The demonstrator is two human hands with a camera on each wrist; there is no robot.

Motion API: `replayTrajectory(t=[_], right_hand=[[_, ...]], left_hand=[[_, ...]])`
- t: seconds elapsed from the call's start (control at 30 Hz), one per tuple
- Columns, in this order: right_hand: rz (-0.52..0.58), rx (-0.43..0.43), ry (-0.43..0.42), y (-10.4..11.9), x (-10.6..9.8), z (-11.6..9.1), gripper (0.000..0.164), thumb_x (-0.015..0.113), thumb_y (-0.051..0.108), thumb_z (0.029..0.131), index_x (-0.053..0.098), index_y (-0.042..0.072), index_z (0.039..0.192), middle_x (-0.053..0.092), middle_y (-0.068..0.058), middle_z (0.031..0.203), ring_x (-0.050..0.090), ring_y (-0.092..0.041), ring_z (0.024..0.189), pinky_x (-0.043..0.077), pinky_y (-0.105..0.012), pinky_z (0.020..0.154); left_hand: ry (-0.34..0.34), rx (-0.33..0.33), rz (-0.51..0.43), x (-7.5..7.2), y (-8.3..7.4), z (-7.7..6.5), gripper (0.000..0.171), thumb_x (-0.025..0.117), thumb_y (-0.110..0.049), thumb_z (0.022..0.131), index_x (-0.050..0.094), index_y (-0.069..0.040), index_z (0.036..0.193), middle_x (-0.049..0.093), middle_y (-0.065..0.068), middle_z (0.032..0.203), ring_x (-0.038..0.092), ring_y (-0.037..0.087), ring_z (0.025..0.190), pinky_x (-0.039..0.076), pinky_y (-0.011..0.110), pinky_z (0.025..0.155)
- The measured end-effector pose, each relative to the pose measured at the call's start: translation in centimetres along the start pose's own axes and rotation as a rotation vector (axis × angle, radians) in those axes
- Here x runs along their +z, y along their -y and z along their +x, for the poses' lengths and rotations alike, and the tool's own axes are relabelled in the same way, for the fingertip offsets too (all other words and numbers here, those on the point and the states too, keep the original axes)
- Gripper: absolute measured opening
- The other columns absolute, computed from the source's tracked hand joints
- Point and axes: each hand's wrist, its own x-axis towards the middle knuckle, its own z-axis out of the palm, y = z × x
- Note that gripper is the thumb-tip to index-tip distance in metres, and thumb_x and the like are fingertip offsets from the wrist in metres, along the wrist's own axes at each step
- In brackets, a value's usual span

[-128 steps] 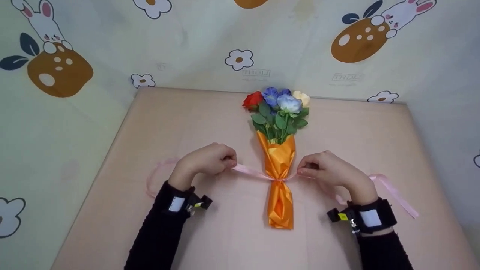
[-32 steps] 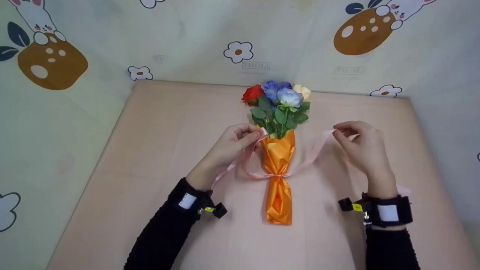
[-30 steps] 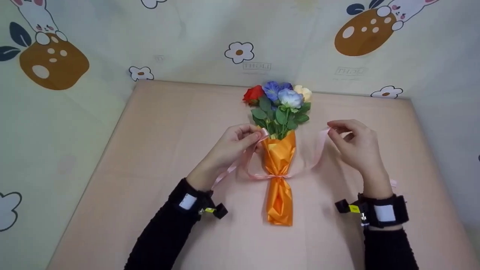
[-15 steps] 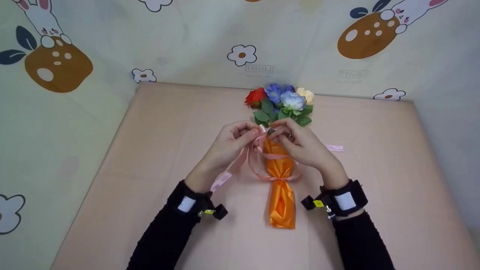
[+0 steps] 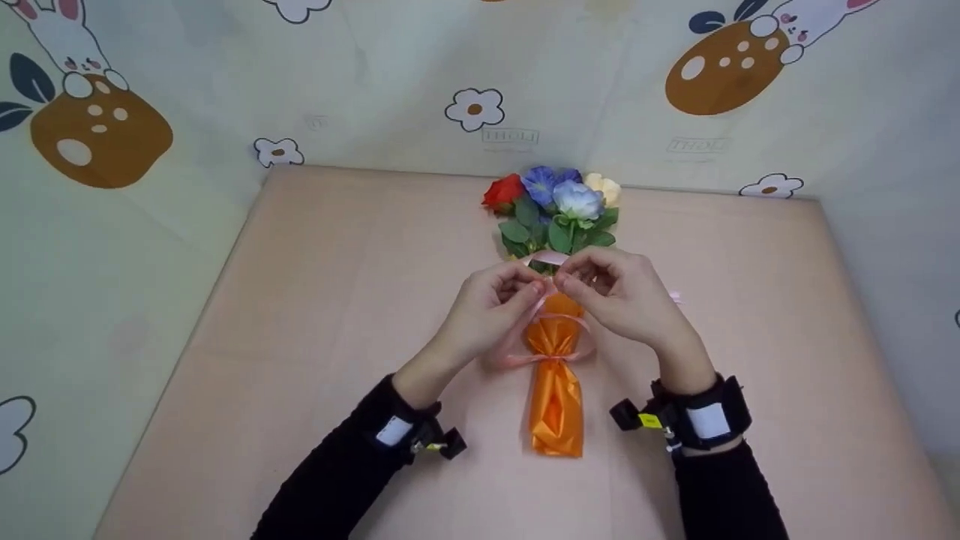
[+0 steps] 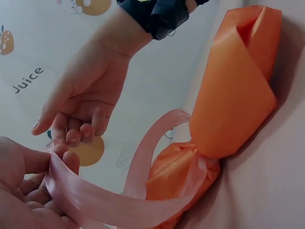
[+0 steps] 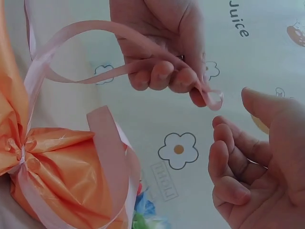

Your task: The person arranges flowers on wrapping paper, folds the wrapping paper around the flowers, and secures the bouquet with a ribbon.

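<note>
A bouquet (image 5: 577, 199) of red, blue and cream flowers lies on the table, its stems in orange wrapping (image 5: 556, 412). A pink ribbon (image 6: 95, 195) is tied round the wrapping's narrow waist, and its lengths rise in loops. My left hand (image 5: 487, 307) pinches the ribbon between thumb and fingers above the wrapping; a small fold sticks out past its fingertips in the right wrist view. Close by, my right hand (image 7: 271, 157) has its thumb apart from loosely bent fingers, with no ribbon visible between them. Part of the ribbon is hidden behind the hands in the head view.
The light pink tabletop (image 5: 337, 247) reaches back to a pale wall covering (image 5: 390, 90) printed with rabbits, fruit and flowers. Each wrist wears a black strap with a small camera. A ribbon end (image 5: 677, 298) shows beyond the right hand.
Earlier the hands held the ribbon out to either side. My right hand has come in leftward to meet the left, the ribbon now loops above the wrapping, and the right fingers have parted.
</note>
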Motion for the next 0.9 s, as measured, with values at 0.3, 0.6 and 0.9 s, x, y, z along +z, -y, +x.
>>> replayTrajectory(t=[0.3, 0.6, 0.9], right_hand=[[-0.089, -0.038, -0.027, -1.9, -1.5, -0.4, 0.005, 0.075, 0.008, 0.095, 0.076, 0.004, 0.096, 0.070, -0.002, 0.083, 0.052, -0.017, 0.065, 0.040, -0.022, 0.057], [-0.058, 0.058, -0.017, -1.5, -3.6, -1.0, 0.006, 0.075, 0.011, 0.096, 0.078, 0.011, 0.102, 0.074, -0.003, 0.086, 0.062, -0.019, 0.070, 0.046, -0.022, 0.057], [0.008, 0.088, 0.036, -0.8, -4.8, -1.7, 0.008, 0.074, 0.001, 0.094, 0.080, 0.004, 0.099, 0.075, -0.010, 0.087, 0.060, -0.021, 0.069, 0.044, -0.018, 0.057]], left_hand=[[0.092, -0.123, -0.082, 0.7, -0.3, -0.5, 0.019, 0.064, -0.012, 0.104, 0.073, 0.002, 0.111, 0.072, 0.011, 0.100, 0.066, 0.018, 0.085, 0.057, 0.024, 0.076], [0.180, -0.241, -0.238, 0.8, -0.5, -0.6, 0.018, 0.075, -0.009, 0.096, 0.075, 0.000, 0.112, 0.075, 0.011, 0.100, 0.070, 0.020, 0.088, 0.060, 0.030, 0.084], [0.183, -0.162, -0.174, 1.0, -0.2, -0.6, 0.016, 0.076, -0.008, 0.095, 0.073, 0.001, 0.108, 0.072, 0.008, 0.094, 0.068, 0.018, 0.083, 0.060, 0.028, 0.079]])
